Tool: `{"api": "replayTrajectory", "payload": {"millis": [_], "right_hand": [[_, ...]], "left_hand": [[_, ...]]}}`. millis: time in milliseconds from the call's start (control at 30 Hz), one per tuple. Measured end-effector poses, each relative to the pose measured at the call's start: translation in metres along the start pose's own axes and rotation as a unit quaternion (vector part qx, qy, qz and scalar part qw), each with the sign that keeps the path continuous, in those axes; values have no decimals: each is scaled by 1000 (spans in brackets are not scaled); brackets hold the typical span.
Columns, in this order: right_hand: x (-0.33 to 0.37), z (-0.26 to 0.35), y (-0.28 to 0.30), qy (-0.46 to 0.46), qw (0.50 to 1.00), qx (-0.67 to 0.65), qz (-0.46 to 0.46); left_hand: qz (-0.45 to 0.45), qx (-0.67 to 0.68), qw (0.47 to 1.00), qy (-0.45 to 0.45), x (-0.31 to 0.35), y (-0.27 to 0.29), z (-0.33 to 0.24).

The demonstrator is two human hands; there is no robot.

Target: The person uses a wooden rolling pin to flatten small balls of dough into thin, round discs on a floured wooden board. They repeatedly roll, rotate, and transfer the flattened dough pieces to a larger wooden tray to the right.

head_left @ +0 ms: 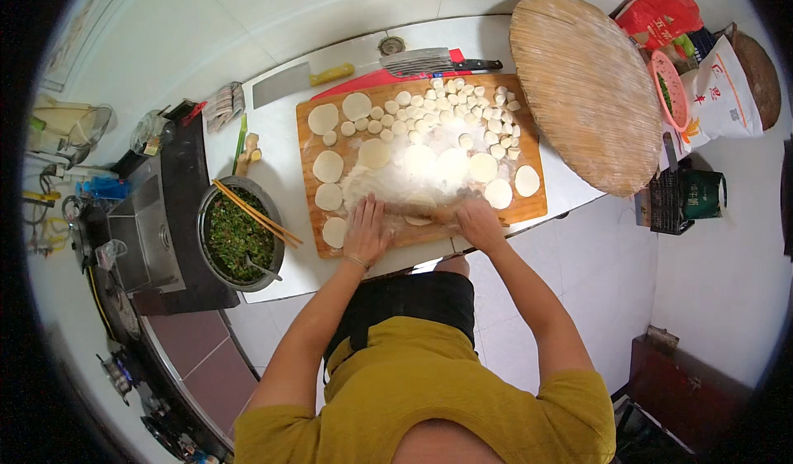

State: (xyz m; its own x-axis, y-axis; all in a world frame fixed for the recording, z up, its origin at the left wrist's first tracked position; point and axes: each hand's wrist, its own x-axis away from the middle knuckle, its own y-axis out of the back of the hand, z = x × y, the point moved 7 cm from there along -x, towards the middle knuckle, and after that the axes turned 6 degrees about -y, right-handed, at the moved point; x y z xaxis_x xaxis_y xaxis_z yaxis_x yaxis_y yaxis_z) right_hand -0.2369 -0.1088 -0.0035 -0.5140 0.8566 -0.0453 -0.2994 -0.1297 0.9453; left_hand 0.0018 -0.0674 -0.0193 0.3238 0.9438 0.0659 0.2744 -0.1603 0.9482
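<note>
A floured wooden board (533,209) lies before me, bearing several round dough wrappers (328,166) and a crowd of small dough pieces (450,100). Loose white flour (405,171) covers its middle. Near the front edge, a wooden rolling pin (434,214) spans the gap between my hands, over a flattened dough round (419,221). My right hand (479,223) is closed round the pin's right end. My left hand (366,228) lies with fingers stretched out at the pin's left end; whether it presses pin or dough is hard to see.
At left stands a bowl of chopped green filling (239,237) with chopsticks (256,212) across it. Behind the board lie a cleaver (282,85) and a black-handled knife (429,64). A large round woven tray (586,92) juts over the counter's right edge. A sink (153,233) is far left.
</note>
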Motion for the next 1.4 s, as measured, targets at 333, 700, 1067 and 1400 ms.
{"api": "replayTrajectory", "payload": {"millis": [333,700,1067,1400], "right_hand": [[25,22,1,-105,991,79,34],[-1,28,3,-83,993,82,-2],[-14,14,42,-146,979,-131,-50],[35,-5,34,-276,930,-211,-122]], "left_hand": [[-24,55,998,-17,30,6,1],[4,9,998,61,21,14,9],[-190,91,977,-7,-29,26,-27],[-6,201,971,131,-82,-10,-42]]}}
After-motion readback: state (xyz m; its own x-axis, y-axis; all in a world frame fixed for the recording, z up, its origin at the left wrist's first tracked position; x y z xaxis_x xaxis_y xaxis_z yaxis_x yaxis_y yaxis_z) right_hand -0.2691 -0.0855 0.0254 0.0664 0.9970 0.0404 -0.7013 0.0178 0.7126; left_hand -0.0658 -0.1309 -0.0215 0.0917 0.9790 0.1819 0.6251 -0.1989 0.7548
